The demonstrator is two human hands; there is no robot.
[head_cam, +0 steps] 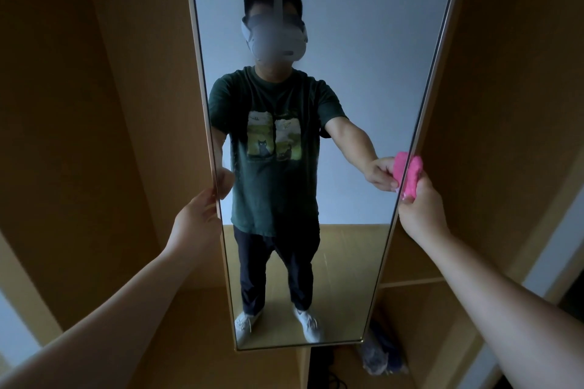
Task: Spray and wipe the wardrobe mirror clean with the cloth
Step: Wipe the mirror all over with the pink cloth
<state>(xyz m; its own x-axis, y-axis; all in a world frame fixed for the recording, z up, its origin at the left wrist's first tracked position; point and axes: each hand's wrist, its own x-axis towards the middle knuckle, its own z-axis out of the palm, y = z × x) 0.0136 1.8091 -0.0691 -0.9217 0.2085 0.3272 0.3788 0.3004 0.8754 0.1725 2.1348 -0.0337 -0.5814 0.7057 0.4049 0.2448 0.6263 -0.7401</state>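
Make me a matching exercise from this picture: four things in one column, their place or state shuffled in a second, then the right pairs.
Things:
1. left hand
2. right hand
3. pink cloth
4. blue bundle

Places or states:
A. lies low in the wardrobe, right of the mirror's foot
B. grips the mirror's left edge
C. bunched against the mirror's right edge
D. closed around the cloth

Pairs: 1-B, 2-D, 3-C, 4-A

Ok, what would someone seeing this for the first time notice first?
The tall mirror fills the centre, reflecting a standing person wearing a headset. At its right edge, the right hand presses a bright pink cloth, the only vivid colour. The left hand grips the mirror's left edge.
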